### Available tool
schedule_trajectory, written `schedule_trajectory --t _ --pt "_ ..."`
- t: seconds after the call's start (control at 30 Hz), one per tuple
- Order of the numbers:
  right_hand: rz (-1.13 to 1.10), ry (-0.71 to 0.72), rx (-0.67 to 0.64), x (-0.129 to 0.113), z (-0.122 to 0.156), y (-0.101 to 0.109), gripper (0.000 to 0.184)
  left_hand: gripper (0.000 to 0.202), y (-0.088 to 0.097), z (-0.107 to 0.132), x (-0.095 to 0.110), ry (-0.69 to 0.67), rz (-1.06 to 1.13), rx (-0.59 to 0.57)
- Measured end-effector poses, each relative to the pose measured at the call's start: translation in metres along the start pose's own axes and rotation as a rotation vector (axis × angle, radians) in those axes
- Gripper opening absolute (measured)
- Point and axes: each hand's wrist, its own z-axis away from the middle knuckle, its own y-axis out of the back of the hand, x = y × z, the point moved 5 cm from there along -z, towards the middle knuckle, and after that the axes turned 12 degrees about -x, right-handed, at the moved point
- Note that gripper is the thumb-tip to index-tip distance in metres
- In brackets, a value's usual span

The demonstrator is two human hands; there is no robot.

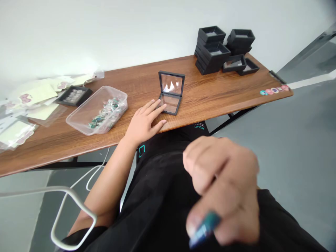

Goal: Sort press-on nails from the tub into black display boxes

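Note:
My right hand [225, 185] is raised close to the camera, fingers curled, pinching a small shiny blue-green piece [204, 229] by its thumb. The piece is blurred, so I cannot make out its kind. On the table's front edge my left hand [147, 120] lies flat with its fingers spread. Its fingertips touch or overlap the near left corner of a black-framed display case [170, 98]. That case stands opened like a book, its clear-windowed lid tilted up and nothing visible inside. Left of this hand, a clear plastic tub [86, 113] holds many small shiny green and silver pieces.
Stacks of black frame boxes [212, 52] stand at the back right of the wooden table [141, 82]. A small black box [74, 95] with whitish pieces and a spread of cards and plastic bags [34, 98] lie left. A white cable [63, 206] loops at lower left.

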Motion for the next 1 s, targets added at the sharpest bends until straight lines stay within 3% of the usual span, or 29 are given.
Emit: schedule_trajectory --t 0.07,0.17,0.27,0.67,1.0 --pt "-0.111 0.042 0.163 0.017 -0.001 0.008 0.037 0.061 0.000 0.000 0.001 0.003 -0.003 -0.020" --pt "-0.222 0.006 0.183 0.041 -0.001 0.013 0.032 0.060 0.001 0.001 0.002 0.005 -0.003 -0.050" --pt "-0.245 -0.001 0.173 0.050 0.002 0.018 0.031 0.059 0.001 0.001 0.004 0.010 0.000 -0.083" --pt "-0.218 -0.057 0.125 0.041 0.004 0.011 0.024 0.070 -0.002 -0.001 0.006 0.026 -0.018 -0.128" --pt "-0.127 0.046 0.122 0.041 -0.001 0.009 0.027 0.067 -0.008 -0.001 0.015 0.150 -0.064 -0.081"
